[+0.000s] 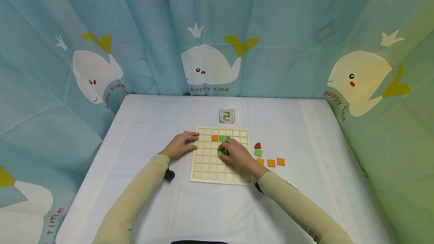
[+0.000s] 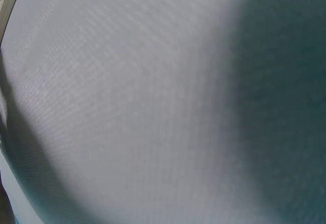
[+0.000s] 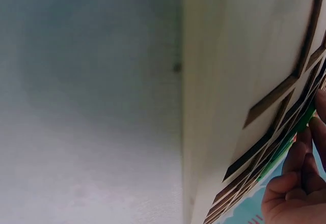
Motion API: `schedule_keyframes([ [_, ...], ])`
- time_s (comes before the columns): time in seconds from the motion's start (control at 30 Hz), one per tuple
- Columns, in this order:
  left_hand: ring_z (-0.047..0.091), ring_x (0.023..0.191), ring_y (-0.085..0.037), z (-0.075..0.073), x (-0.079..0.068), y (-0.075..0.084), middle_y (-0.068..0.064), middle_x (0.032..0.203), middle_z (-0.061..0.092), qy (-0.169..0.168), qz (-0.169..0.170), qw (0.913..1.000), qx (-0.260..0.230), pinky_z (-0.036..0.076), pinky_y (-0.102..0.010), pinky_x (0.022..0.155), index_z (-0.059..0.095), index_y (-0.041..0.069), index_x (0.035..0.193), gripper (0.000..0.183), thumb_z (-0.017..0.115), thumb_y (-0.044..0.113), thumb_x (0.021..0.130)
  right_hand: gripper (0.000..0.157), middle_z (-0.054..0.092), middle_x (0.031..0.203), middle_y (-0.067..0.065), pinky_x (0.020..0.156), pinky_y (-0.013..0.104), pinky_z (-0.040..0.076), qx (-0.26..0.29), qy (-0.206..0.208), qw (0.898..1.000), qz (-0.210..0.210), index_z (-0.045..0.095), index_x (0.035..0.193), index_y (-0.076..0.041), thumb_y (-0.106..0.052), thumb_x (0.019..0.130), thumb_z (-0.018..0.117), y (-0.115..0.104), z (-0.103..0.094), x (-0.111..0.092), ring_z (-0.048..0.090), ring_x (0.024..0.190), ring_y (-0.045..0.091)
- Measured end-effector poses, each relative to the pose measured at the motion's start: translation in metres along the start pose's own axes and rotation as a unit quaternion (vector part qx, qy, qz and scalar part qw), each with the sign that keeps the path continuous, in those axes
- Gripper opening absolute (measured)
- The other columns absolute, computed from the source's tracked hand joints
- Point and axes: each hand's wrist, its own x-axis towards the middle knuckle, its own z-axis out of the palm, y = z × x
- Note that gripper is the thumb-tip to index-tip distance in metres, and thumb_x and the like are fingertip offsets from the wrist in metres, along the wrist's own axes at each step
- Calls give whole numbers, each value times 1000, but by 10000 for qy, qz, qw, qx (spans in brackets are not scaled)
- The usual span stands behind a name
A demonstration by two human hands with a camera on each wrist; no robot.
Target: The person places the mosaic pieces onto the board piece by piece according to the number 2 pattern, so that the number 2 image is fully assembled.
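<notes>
A pale wooden grid board (image 1: 204, 168) lies on the table. My right hand (image 1: 237, 153) is over the middle of the board and pinches a green tile (image 1: 220, 153) between thumb and fingers, at or just above the cells. An orange tile (image 1: 215, 138), a green tile (image 1: 222, 138) and a partly covered teal piece (image 1: 228, 137) sit in an upper row. Against the board's left edge, my left hand (image 1: 179, 144) rests with its fingers extended. In the right wrist view, the right hand's fingers (image 3: 290, 183) are at the board. The left wrist view shows mostly blurred tablecloth.
Right of the board lie a red quarter-round piece (image 1: 257, 145), a green tile (image 1: 258, 153) and orange tiles (image 1: 280, 162), one partly behind the right forearm. A small printed pattern card (image 1: 226, 116) is behind the board. A whale-print curtain (image 1: 288, 48) surrounds the table (image 1: 149, 112).
</notes>
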Motion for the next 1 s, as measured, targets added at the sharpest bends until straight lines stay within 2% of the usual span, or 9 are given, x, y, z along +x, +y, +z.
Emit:
schedule_keyframes([
  [0.2, 39, 139, -23, 1, 1, -2, -4, 146, 49, -61, -123, 9999, 12, 18, -33, 123, 60, 4, 133, 49, 72, 24, 91, 19, 63, 97, -1, 80, 31, 55, -64, 36, 9999, 74, 71, 103, -11, -19, 87, 76, 1, 1, 4, 56, 90, 15],
  [0.37, 38, 140, -23, 0, 2, -4, -4, 145, 50, -40, -106, 9999, 23, 20, -35, 123, 61, 4, 132, 47, 72, 24, 91, 21, 64, 99, 2, 81, 33, 55, -38, -2, 9999, -114, 71, 106, -8, -18, 88, 75, 3, -2, 3, 58, 92, 18],
  [0.5, 39, 139, -25, 0, 2, -4, -5, 144, 51, 0, -4, 10000, 43, 22, -38, 123, 62, 3, 131, 46, 72, 23, 90, 21, 65, 98, 3, 82, 35, 55, -31, 49, 9999, -107, 71, 104, -6, -17, 87, 76, 3, -5, 2, 58, 92, 20],
  [0.7, 41, 138, -24, 0, 2, -2, -6, 144, 51, -11, 14, 10000, -12, 20, -35, 123, 62, 2, 130, 46, 72, 22, 91, 22, 64, 102, 3, 84, 34, 55, -29, 1, 10000, -66, 71, 107, -7, -17, 88, 74, 2, -4, 1, 58, 95, 20],
  [0.83, 41, 138, -24, 0, 2, -3, -6, 144, 51, -6, 16, 10000, 33, 19, -34, 123, 62, 2, 130, 45, 72, 21, 91, 18, 64, 100, 2, 82, 33, 56, -90, 73, 9999, -88, 72, 103, -7, -15, 87, 75, 2, -2, 0, 58, 93, 20],
  [1.0, 41, 138, -24, 1, 2, -4, -6, 145, 51, -31, -12, 10000, -38, 18, -33, 124, 61, 2, 131, 46, 72, 22, 90, 19, 64, 102, 3, 81, 33, 55, 206, 155, 9997, 33, 71, 105, -7, -16, 89, 74, 5, -3, -2, 57, 93, 19],
])
